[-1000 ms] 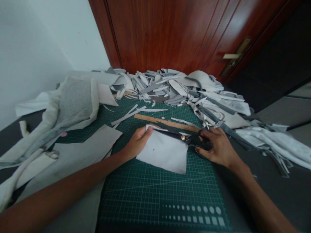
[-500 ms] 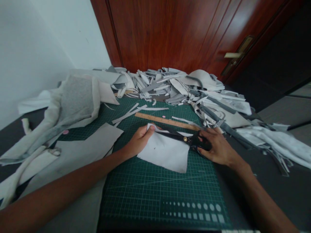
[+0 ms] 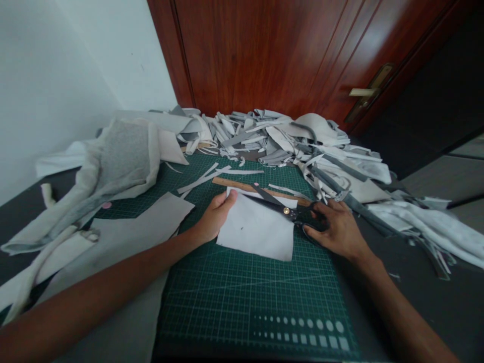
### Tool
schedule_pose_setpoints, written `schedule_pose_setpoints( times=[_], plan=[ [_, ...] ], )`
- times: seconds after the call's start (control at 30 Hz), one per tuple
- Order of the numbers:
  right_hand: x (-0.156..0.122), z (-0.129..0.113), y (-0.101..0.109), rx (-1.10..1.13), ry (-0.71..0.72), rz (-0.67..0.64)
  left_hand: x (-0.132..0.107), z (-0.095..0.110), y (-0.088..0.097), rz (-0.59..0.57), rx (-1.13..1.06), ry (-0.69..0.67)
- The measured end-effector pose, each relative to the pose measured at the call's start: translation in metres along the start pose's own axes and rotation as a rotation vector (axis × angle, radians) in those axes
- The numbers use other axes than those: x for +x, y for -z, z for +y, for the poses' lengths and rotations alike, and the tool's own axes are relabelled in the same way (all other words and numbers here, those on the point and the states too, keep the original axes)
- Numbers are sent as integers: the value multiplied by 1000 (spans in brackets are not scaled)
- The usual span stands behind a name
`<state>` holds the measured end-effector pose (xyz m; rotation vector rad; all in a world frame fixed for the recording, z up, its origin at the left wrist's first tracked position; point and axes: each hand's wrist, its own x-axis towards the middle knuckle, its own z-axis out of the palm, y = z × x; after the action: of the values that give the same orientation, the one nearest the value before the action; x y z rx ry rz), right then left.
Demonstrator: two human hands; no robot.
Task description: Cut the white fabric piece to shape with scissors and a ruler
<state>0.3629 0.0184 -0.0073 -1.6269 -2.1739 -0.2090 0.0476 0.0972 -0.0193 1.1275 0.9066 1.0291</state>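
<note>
A white fabric piece point(image 3: 259, 229) lies on the green cutting mat point(image 3: 249, 297). My left hand point(image 3: 214, 218) pinches its upper left corner and presses it down. My right hand point(image 3: 335, 227) is closed round the handles of black scissors point(image 3: 282, 205), whose blades stand open over the top edge of the piece. A narrow white strip runs along that top edge beyond the blades. A wooden ruler point(image 3: 260, 190) lies just behind the piece, partly under the scissors.
A heap of grey and white fabric scraps point(image 3: 287, 141) fills the back of the table, in front of a wooden door point(image 3: 272, 55). Larger grey cloth point(image 3: 117, 161) lies at left, a flat grey sheet point(image 3: 128, 227) at the mat's left edge.
The scissor blades have opened wider and their tip has swung up toward the ruler. The view has shifted slightly; both hands stay on the fabric piece and scissors.
</note>
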Motion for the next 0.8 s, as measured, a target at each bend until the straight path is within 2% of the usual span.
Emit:
schedule_pose_setpoints(
  times=[0.1, 0.17, 0.37, 0.47, 0.53, 0.7, 0.8],
  plan=[
    [0, -4, -5, 4, -44, 8, 1, 2, -2, -55, -193, 140],
    [-1, -8, -10, 28, -72, 2, 0, 3, -1, -105, -236, 196],
    [1, -18, -14, 91, -73, 9, -8, -2, -1, -263, -173, 259],
    [2, -20, -10, 74, -37, -12, -9, -5, -4, -276, -155, 249],
    [2, -19, -8, 66, -31, -15, -9, -7, -7, -253, -80, 180],
    [2, -13, -7, 54, -43, 0, -7, -4, -9, -169, 323, -163],
    [2, -6, -6, 36, -49, 16, -5, 0, -10, -127, 440, -293]
  ],
)
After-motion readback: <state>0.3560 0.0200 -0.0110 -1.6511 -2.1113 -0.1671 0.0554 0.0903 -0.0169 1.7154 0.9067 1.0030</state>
